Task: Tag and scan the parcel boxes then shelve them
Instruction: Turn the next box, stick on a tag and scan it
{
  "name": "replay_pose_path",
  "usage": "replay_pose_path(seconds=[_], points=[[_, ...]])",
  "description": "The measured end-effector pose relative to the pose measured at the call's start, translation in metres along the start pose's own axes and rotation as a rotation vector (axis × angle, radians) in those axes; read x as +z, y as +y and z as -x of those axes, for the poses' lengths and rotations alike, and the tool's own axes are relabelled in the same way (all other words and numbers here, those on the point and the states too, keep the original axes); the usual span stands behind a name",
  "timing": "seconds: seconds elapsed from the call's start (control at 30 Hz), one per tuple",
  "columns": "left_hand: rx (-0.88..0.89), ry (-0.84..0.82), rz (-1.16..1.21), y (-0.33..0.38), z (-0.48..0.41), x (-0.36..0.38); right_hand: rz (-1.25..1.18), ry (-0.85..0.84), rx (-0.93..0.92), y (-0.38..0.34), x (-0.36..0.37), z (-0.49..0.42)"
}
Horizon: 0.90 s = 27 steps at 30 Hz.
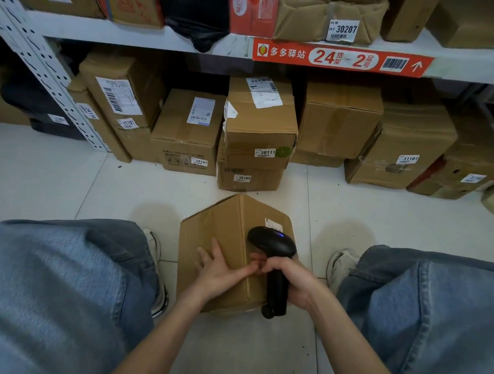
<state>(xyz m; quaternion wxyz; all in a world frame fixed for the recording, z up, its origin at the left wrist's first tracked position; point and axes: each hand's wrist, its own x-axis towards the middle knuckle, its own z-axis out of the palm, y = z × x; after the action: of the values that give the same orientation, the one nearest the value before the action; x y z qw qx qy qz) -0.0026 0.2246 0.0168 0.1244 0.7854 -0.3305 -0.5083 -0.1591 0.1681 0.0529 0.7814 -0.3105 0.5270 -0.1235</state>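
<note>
- Parcel box (223, 232) sits on the floor (388, 215) between the person's feet, one edge tipped up, just short of the shelved boxes (260, 128).
- Scanner (273, 243): its head hangs over the box's right face, nosing toward the label (273, 225). Aiming squarely at the barcode should read best.
- Left hand (219, 270): fingers spread flat on the box's left face, steadying it.
- Right hand (294, 277): fingers wrapped round the scanner's handle.
- Label: small, near the box's far right edge, just beyond the scanner head.

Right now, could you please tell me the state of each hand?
Left hand: open, fingers spread flat on the parcel box.
Right hand: closed around the handle of the black scanner.
</note>
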Motion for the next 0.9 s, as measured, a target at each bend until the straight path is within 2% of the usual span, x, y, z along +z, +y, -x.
replay_pose_path(seconds=[0.07, 0.23, 0.43, 0.53, 0.67, 0.9], points=[[-0.003, 0.008, 0.011, -0.004, -0.003, -0.001, -0.011, 0.051, -0.006, 0.003, 0.0, -0.003], [0.001, -0.017, 0.091, -0.018, -0.009, -0.01, -0.093, 0.408, -0.003, 0.009, -0.02, -0.014], [0.011, -0.049, 0.122, -0.023, -0.01, -0.018, -0.147, 0.596, 0.041, 0.014, -0.055, -0.015], [0.023, -0.053, 0.122, -0.023, -0.012, -0.017, -0.195, 0.598, 0.087, 0.022, -0.062, -0.017], [0.04, -0.06, 0.116, -0.022, -0.013, -0.019, -0.131, 0.578, 0.163, 0.031, -0.064, -0.02], [0.066, -0.069, 0.178, -0.027, -0.016, -0.022, -0.092, 0.521, 0.185, 0.041, -0.062, -0.022]])
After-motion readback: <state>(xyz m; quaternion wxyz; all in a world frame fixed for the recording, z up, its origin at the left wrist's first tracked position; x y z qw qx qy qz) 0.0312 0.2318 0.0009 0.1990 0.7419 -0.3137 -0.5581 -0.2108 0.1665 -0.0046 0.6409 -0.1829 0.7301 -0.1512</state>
